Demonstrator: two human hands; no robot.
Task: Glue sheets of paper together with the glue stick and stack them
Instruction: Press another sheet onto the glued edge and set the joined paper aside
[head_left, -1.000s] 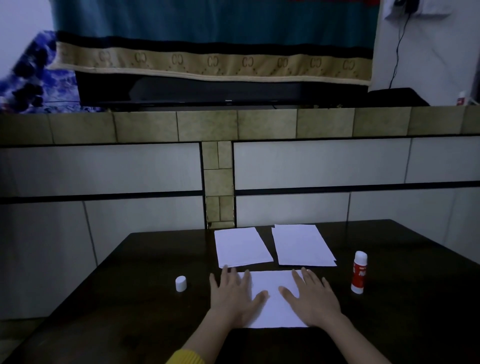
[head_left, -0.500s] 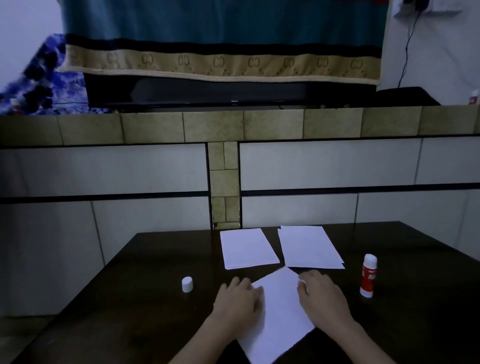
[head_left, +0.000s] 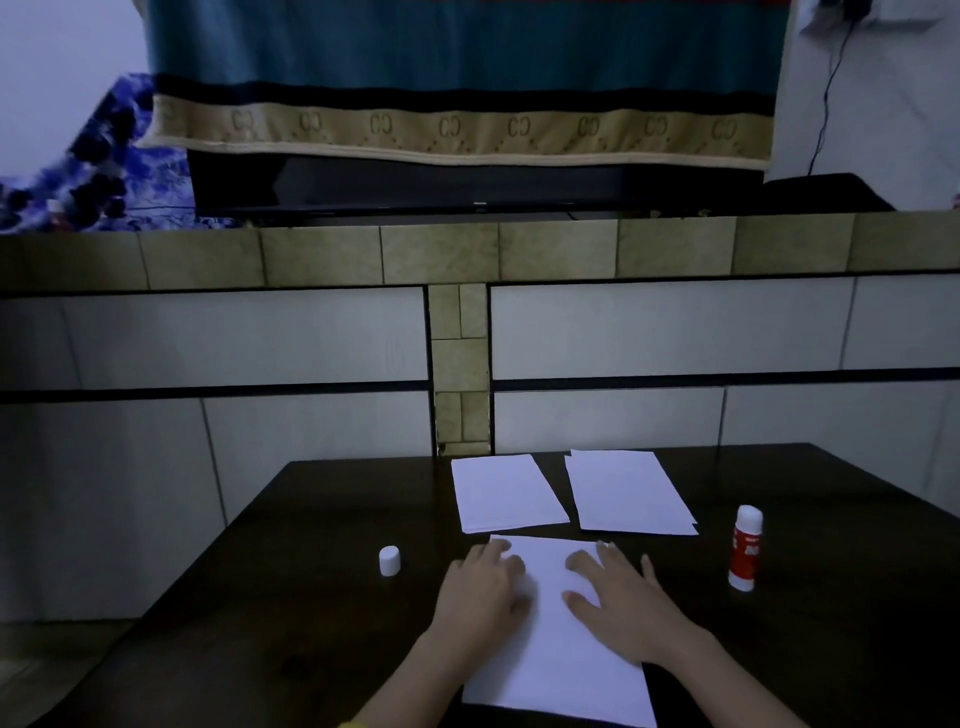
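Observation:
A white sheet of paper (head_left: 556, 654) lies lengthwise on the dark table (head_left: 260, 623) in front of me. My left hand (head_left: 480, 592) rests flat on its left edge, and my right hand (head_left: 621, 597) lies flat on its right half, fingers spread. Beyond it lie two more white sheets, a left sheet (head_left: 506, 491) and a right stack (head_left: 626, 491). A red-and-white glue stick (head_left: 745, 548) stands upright and uncapped to the right. Its white cap (head_left: 389, 561) stands to the left of my hands.
A tiled ledge and wall (head_left: 460, 364) rise just behind the table's far edge. A dark screen draped with a teal and beige cloth (head_left: 467, 104) sits on the ledge. A cable (head_left: 826, 104) hangs at the upper right.
The near sheet was turned from crosswise, through a diagonal, to lengthwise under my hands. Both hands went from flat to gripping and are flat on it again.

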